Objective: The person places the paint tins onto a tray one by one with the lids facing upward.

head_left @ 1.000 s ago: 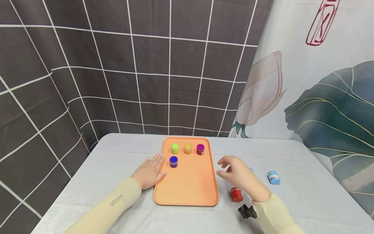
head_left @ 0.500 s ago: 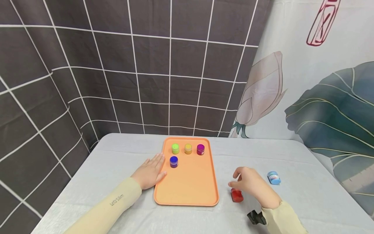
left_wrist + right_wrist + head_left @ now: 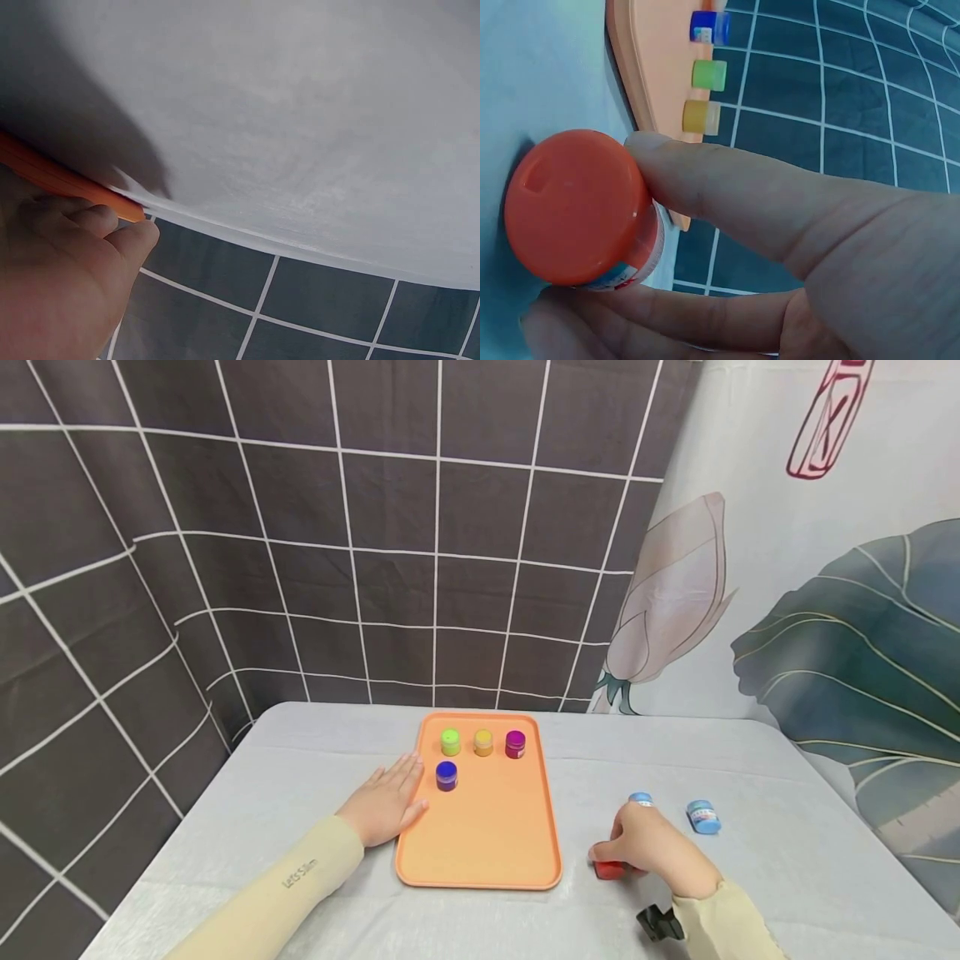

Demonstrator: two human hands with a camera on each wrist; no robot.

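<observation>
**Right hand pinches the red jar beside the orange tray!**

And there it is, right of the tray on the pale cloth: the red jar, caught between thumb and fingers! The right wrist view gives us the close-up, thumb along one side, fingers bent against the other, the round red lid turned to the camera. From the head view the hand covers most of that jar, so whether it sits fully on the cloth or is slightly raised, I can't tell.

Over to the left hand, and it's lying flat across the tray's left edge, fingers straight out, thumb spread toward the middle.

On the tray, a tidy line at the far end: green jar, yellow jar, purple jar, left to right, none touching. Nearer us, just in front of the green one, stands the dark blue jar.

Out on the right, one light blue jar lies on the cloth, and a second light blue jar peeks out just beyond the right hand, partly hidden. Behind it all, a dark curtain with white grid lines!
</observation>
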